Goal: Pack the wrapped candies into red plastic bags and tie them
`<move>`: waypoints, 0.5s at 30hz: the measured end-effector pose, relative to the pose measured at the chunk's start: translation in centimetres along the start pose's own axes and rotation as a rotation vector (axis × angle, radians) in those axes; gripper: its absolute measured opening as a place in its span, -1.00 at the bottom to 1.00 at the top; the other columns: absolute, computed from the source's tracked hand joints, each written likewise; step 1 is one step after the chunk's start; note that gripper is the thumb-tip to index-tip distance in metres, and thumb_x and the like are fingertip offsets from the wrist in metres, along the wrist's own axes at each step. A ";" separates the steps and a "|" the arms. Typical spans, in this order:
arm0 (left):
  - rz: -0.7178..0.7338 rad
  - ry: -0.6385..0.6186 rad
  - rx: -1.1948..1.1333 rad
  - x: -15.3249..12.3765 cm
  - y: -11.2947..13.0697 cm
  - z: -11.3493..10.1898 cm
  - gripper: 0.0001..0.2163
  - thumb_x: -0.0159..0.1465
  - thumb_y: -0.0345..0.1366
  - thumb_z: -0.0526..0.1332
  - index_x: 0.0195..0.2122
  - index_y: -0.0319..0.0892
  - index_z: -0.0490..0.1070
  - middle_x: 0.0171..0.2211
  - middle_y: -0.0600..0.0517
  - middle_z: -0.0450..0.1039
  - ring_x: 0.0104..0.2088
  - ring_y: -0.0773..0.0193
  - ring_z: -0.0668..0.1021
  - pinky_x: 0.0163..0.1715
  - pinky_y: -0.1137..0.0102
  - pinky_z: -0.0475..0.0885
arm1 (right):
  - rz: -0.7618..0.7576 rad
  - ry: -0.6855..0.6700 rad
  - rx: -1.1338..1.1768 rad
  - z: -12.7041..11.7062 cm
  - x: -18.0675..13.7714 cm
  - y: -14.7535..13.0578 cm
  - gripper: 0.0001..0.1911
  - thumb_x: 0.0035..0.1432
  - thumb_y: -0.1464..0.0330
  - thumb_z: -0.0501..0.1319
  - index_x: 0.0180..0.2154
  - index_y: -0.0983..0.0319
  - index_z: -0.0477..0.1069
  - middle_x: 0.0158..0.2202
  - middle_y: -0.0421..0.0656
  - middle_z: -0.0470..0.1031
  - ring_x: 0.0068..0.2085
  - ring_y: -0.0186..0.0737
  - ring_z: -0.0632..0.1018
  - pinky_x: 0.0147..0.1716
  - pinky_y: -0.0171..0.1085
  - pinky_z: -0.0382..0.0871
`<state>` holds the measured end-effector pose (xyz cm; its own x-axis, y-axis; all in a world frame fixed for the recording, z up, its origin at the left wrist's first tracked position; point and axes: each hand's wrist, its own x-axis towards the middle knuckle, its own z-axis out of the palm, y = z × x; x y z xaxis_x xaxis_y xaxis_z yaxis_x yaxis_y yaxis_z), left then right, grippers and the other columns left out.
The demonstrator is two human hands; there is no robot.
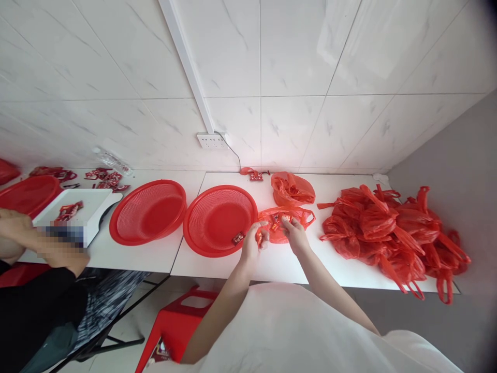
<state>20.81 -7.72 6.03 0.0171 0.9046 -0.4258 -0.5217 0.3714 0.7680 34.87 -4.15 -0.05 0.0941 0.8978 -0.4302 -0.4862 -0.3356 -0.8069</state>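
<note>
A thin red plastic bag (277,240) lies open on the white table in front of me, with small red packets inside its mouth. My left hand (251,242) is at the bag's left side, fingers curled round a small red-orange packet (259,237). At the bag's right, my right hand (295,235) pinches another small red packet (286,218) over the opening. To the left of my left hand, a red mesh basket (221,220) holds one dark red packet (238,238). The bag's bottom is partly hidden by my hands.
Filled red bags (373,228) are heaped at the right. Another red bag (292,188) lies behind mine. A second red basket (149,212) stands left, beyond it a white tray (91,199) and a co-worker's arm (42,241). A red stool (174,321) is below the table.
</note>
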 end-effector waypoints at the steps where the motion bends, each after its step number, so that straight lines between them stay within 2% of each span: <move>1: -0.072 0.019 -0.090 0.1 0.1 -0.2 -0.73 0.28 -0.15 0.12 -0.19 -0.25 0.42 -0.56 0.07 0.36 -0.67 0.49 0.27 -0.65 0.54 0.17 | 0.133 0.061 0.068 -0.4 1.0 0.8 -0.75 -0.10 0.32 0.44 -0.42 0.22 0.40 -0.49 -0.27 0.44 -0.45 -0.38 0.46 -0.46 -0.40 0.32; 3: -0.179 0.018 -0.249 0.2 0.4 -0.6 -0.69 0.27 -0.14 0.14 -0.15 -0.30 0.42 -0.45 -0.03 0.44 -0.58 0.43 0.40 -0.59 0.51 0.28 | 0.256 0.124 0.126 -1.2 2.6 2.0 -0.81 -0.09 0.40 0.40 -0.43 0.23 0.40 -0.50 -0.25 0.46 -0.47 -0.38 0.47 -0.49 -0.42 0.33; 5: -0.223 -0.012 -0.352 0.2 0.6 -0.9 -0.68 0.27 -0.19 0.13 -0.07 -0.34 0.40 -0.34 -0.13 0.50 -0.47 0.33 0.50 -0.50 0.46 0.39 | 0.294 0.143 0.144 -1.6 3.4 2.7 -0.91 0.00 0.43 0.30 -0.45 0.23 0.39 -0.47 -0.19 0.49 -0.43 -0.37 0.51 -0.46 -0.41 0.39; 7: -0.230 -0.046 -0.403 0.0 0.8 -0.9 -0.66 0.24 -0.34 0.10 0.02 -0.36 0.35 -0.23 -0.21 0.52 -0.33 0.23 0.58 -0.36 0.37 0.47 | 0.330 0.147 0.163 -1.7 3.7 2.8 -0.92 0.08 0.44 0.21 -0.46 0.23 0.38 -0.42 -0.13 0.52 -0.39 -0.34 0.54 -0.42 -0.39 0.43; 10: -0.218 -0.125 -0.371 -0.2 1.0 -1.0 -0.54 0.13 -0.53 0.09 0.10 -0.33 0.28 -0.09 -0.23 0.52 -0.16 0.16 0.60 -0.15 0.29 0.48 | 0.368 0.142 0.179 -1.3 3.0 2.1 -0.93 0.10 0.44 0.17 -0.40 0.23 0.43 -0.36 -0.11 0.54 -0.39 -0.34 0.54 -0.43 -0.39 0.44; 12: -0.211 -0.198 -0.271 -0.3 1.1 -1.1 -0.56 0.14 -0.54 0.14 0.08 -0.30 0.30 -0.05 -0.24 0.51 -0.11 0.13 0.60 -0.10 0.29 0.47 | 0.331 0.066 0.166 -0.7 1.8 1.2 -0.90 0.11 0.39 0.21 -0.31 0.24 0.48 -0.34 -0.13 0.54 -0.41 -0.35 0.53 -0.45 -0.40 0.42; 15: -0.192 -0.332 -0.074 -0.4 1.0 -1.1 -0.71 0.21 -0.39 0.22 -0.03 -0.26 0.40 -0.05 -0.24 0.52 -0.13 0.09 0.61 -0.11 0.26 0.49 | 0.139 -0.216 0.018 0.3 -0.7 -0.6 -0.75 0.12 0.19 0.26 -0.24 0.24 0.49 -0.30 -0.16 0.53 -0.40 -0.31 0.53 -0.47 -0.37 0.39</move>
<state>19.36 -7.98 6.46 0.3893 0.8432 -0.3708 -0.5418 0.5352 0.6481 34.82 -4.49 0.89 -0.1615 0.8840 -0.4387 -0.4971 -0.4569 -0.7377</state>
